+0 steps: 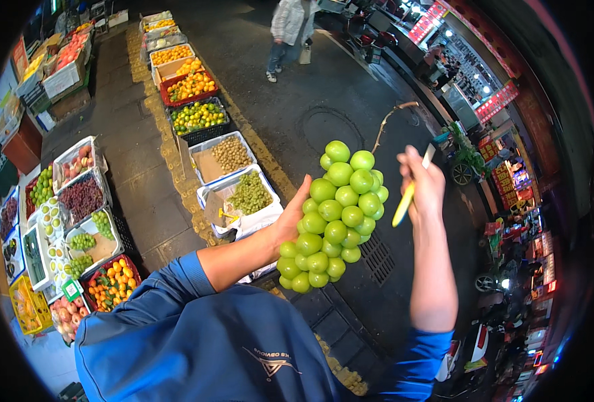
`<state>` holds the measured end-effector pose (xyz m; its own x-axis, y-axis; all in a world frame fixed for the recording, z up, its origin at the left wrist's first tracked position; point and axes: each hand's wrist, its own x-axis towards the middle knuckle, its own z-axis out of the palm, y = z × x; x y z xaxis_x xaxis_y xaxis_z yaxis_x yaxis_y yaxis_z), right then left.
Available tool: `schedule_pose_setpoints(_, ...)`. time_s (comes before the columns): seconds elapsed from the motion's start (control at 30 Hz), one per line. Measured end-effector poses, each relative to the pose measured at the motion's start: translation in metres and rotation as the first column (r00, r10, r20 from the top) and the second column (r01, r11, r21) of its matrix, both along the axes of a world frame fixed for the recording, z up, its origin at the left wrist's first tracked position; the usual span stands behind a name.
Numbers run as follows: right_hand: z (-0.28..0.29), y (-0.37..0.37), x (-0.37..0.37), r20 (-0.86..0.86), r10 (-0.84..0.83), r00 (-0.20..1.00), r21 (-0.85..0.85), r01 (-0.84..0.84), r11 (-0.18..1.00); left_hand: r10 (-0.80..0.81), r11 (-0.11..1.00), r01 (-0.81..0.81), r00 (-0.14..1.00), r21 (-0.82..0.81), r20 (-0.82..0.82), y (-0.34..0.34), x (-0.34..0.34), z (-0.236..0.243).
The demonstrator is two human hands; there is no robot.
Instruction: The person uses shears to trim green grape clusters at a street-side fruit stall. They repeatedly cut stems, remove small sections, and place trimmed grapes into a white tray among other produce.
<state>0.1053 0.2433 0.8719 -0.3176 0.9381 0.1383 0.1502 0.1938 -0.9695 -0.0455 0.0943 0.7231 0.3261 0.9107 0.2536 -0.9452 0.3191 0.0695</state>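
Observation:
A big bunch of green grapes (337, 218) hangs in front of me, its bare brown stem (381, 127) curving up and to the right. My left hand (295, 218) holds the bunch from its left side; the thumb shows and the other fingers are hidden behind the grapes. Just right of the bunch, apart from it, my right hand (423, 181) is closed around a slim tool with a yellow-green handle (403, 206) and a pale flat end. Whether that tool is a knife or something else is unclear.
Crates of fruit, including pale green grapes (250, 193), longans (231, 154) and green citrus (200, 116), line the pavement at left. More crates with orange citrus (112, 285) stand nearer. A person (290, 33) is on the road ahead. Lit shopfronts and parked vehicles run along the right.

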Motion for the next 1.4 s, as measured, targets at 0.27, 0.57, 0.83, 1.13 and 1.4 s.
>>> schedule_pose_setpoints(0.27, -0.175, -0.176, 0.058, -0.189, -0.377, 0.907, -0.370, 0.290, 0.883, 0.209, 0.967, -0.222, 0.972, -0.128, -0.107, 0.000, -0.034, -0.013)
schedule_pose_setpoints(0.57, -0.184, -0.227, 0.116, -0.187, 0.264, 0.946, -0.551, -0.324, 0.769, 0.240, 0.960, -0.253, 0.964, -0.120, -0.116, 0.010, -0.044, -0.014)
schedule_pose_setpoints(0.83, -0.143, -0.180, 0.111, 0.015, 0.300, 0.954, -0.405, -0.268, 0.874, 0.069, 0.983, -0.087, 0.991, -0.162, -0.112, 0.002, -0.051, -0.039)
schedule_pose_setpoints(1.13, -0.082, -0.098, 0.050, 0.057, 0.353, 0.934, -0.270, -0.326, 0.906, 0.002, 0.989, -0.044, 0.958, -0.140, -0.288, -0.064, -0.079, -0.040)
schedule_pose_setpoints(1.4, -0.099, -0.090, 0.010, 0.026, 0.469, 0.883, -0.395, -0.422, 0.816, -0.085, 0.971, -0.009, 0.921, -0.239, -0.381, -0.102, -0.099, -0.059)
